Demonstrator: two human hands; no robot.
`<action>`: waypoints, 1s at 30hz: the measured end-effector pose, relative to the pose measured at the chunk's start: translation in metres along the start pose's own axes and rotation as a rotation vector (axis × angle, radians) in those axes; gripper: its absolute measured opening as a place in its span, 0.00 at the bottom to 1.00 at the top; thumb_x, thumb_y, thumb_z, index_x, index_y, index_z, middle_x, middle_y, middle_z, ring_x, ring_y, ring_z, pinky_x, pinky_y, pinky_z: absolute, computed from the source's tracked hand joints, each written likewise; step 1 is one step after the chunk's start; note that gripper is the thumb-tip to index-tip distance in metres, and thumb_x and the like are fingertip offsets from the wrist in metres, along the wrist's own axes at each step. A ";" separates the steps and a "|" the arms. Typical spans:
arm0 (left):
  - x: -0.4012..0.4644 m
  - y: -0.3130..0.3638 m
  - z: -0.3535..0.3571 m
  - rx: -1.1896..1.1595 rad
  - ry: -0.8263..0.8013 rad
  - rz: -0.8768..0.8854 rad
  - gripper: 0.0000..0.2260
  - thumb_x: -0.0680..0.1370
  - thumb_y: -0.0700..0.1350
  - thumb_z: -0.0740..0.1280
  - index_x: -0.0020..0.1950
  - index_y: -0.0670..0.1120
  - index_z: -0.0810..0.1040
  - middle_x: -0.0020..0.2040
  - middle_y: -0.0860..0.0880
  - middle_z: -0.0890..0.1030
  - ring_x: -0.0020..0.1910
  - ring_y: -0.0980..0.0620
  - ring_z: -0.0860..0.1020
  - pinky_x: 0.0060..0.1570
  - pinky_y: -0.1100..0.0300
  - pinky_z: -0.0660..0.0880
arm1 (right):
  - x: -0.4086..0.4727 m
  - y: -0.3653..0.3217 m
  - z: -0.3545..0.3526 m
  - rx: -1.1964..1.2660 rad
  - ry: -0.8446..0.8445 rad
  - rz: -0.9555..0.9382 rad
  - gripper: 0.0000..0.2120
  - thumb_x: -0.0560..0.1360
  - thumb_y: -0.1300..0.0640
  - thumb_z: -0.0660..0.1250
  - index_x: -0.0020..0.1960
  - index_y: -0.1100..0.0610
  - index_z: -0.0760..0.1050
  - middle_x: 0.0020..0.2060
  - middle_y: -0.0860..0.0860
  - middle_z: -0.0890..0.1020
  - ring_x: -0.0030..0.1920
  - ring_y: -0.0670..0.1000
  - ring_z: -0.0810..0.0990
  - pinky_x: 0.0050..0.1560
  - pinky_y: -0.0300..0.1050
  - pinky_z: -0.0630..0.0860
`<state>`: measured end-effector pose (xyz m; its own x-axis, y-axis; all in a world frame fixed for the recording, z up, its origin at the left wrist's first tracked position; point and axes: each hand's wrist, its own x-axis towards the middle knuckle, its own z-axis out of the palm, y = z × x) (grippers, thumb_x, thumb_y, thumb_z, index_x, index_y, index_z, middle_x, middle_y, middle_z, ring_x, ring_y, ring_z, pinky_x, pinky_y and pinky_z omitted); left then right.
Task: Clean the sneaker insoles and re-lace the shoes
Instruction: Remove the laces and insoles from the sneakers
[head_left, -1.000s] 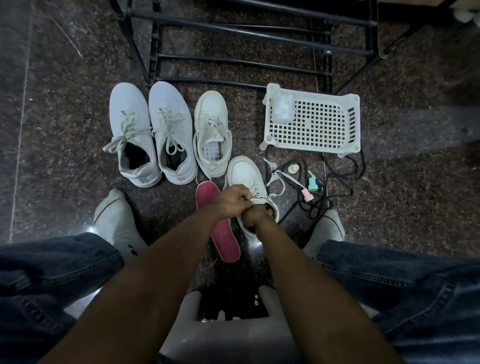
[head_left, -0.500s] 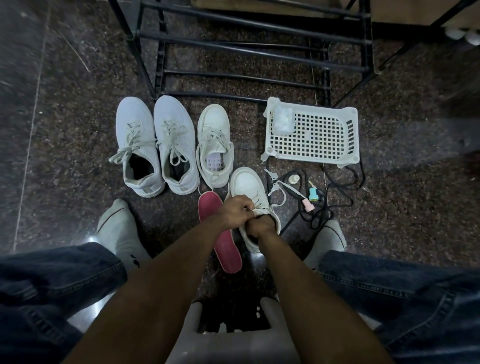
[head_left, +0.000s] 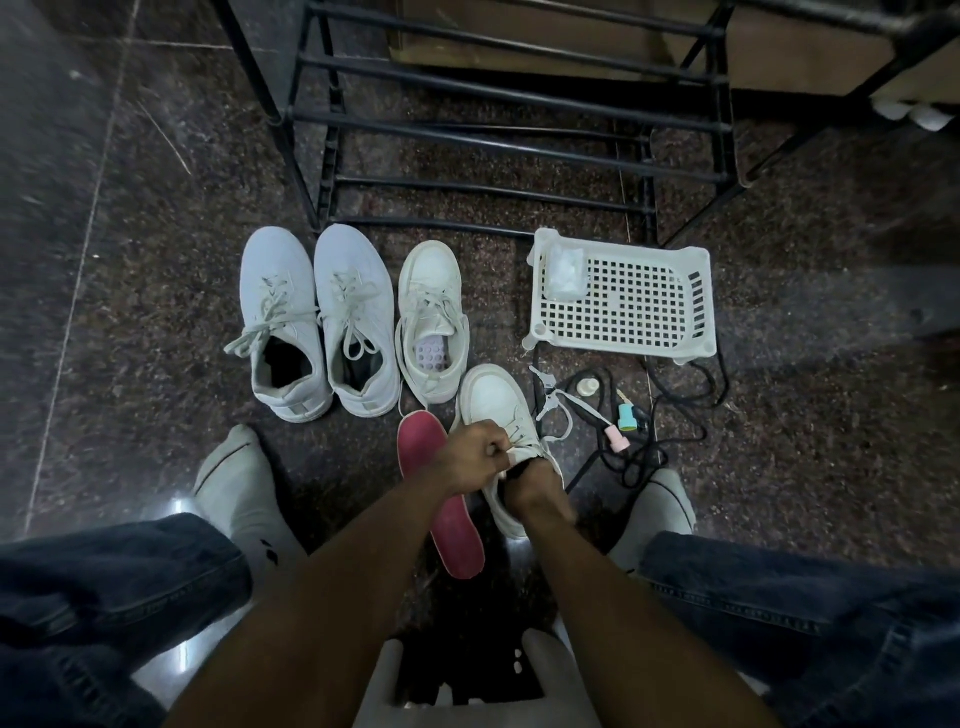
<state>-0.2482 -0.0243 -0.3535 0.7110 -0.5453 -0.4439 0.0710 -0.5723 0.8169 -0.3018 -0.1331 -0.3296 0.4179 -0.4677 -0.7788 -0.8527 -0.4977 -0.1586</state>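
A white sneaker (head_left: 493, 397) lies on the dark floor between my feet. My left hand (head_left: 470, 454) is curled over its laces and grips the tongue area. My right hand (head_left: 535, 488) reaches into the shoe's opening, its fingers hidden inside. A red insole (head_left: 441, 499) lies flat just left of that shoe, partly under my left forearm. The matching white sneaker (head_left: 432, 317) stands behind, a pale perforated insole showing inside. Two larger white laced sneakers (head_left: 280, 322) (head_left: 358, 317) stand to the left.
A white perforated plastic basket (head_left: 623, 296) holding a clear packet sits at right, with black cords, a small brush (head_left: 587, 415) and little bottles (head_left: 627, 415) in front. A black metal shoe rack (head_left: 498, 130) stands behind. My socked feet (head_left: 239, 488) (head_left: 660, 509) flank the shoe; a white stool (head_left: 467, 680) is below me.
The view has tilted up, so the shoes sit lower in frame. Both hands stay on the same sneaker, with little visible movement.
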 end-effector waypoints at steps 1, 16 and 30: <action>-0.001 0.001 0.000 0.004 0.009 0.012 0.05 0.76 0.39 0.71 0.42 0.39 0.78 0.46 0.40 0.78 0.48 0.41 0.77 0.51 0.49 0.74 | -0.002 -0.001 0.000 0.009 0.006 0.006 0.22 0.74 0.46 0.62 0.65 0.53 0.73 0.66 0.54 0.75 0.66 0.57 0.74 0.65 0.57 0.70; -0.017 0.011 0.004 0.113 0.115 0.037 0.06 0.76 0.42 0.69 0.44 0.40 0.79 0.48 0.43 0.79 0.48 0.44 0.77 0.50 0.52 0.74 | 0.008 0.006 -0.031 0.087 -0.116 -0.100 0.08 0.72 0.54 0.71 0.43 0.60 0.79 0.39 0.57 0.79 0.35 0.52 0.76 0.41 0.45 0.73; -0.015 0.015 0.017 0.126 0.154 -0.074 0.03 0.76 0.43 0.69 0.45 0.43 0.81 0.48 0.48 0.78 0.48 0.47 0.78 0.48 0.57 0.74 | -0.023 0.006 -0.112 -0.096 -0.195 -0.112 0.06 0.69 0.63 0.70 0.34 0.62 0.77 0.26 0.56 0.79 0.25 0.53 0.76 0.33 0.44 0.73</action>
<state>-0.2697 -0.0351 -0.3406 0.8061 -0.4047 -0.4318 0.0457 -0.6849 0.7272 -0.2816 -0.2069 -0.2448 0.4321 -0.2603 -0.8634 -0.7668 -0.6099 -0.1999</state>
